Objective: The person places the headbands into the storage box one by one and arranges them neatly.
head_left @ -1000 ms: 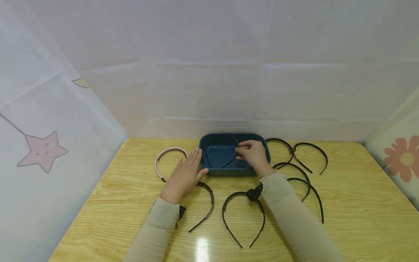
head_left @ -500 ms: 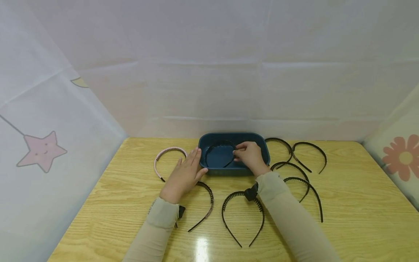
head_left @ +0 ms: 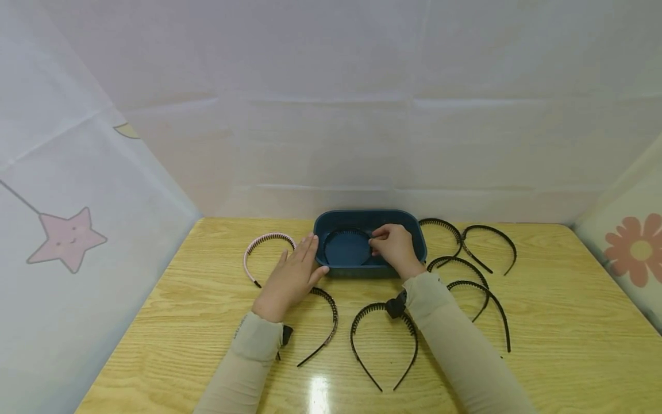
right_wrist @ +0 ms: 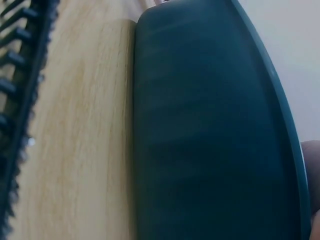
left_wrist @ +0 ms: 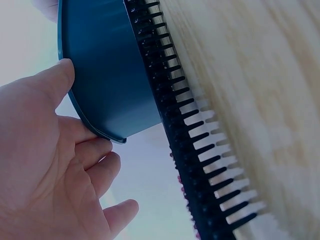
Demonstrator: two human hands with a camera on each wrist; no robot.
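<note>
A dark blue box with rounded corners stands at the back of the wooden table. Inside its left half lies a black toothed headband. My right hand reaches over the front rim and pinches the headband's right side. In the right wrist view the box wall hides most of that hand. My left hand rests against the left end of the box, fingers extended. In the left wrist view its thumb touches the rim, and other fingers lie near the corner.
Several black headbands lie right of the box, including one headband at the back right. Another black headband lies in front. A pink headband and a dark headband lie near my left arm. A cloth wall stands behind.
The headband in the box has tipped down from a raised position to lie lower inside. My right hand has shifted slightly left while pinching it. My left hand has stayed in place.
</note>
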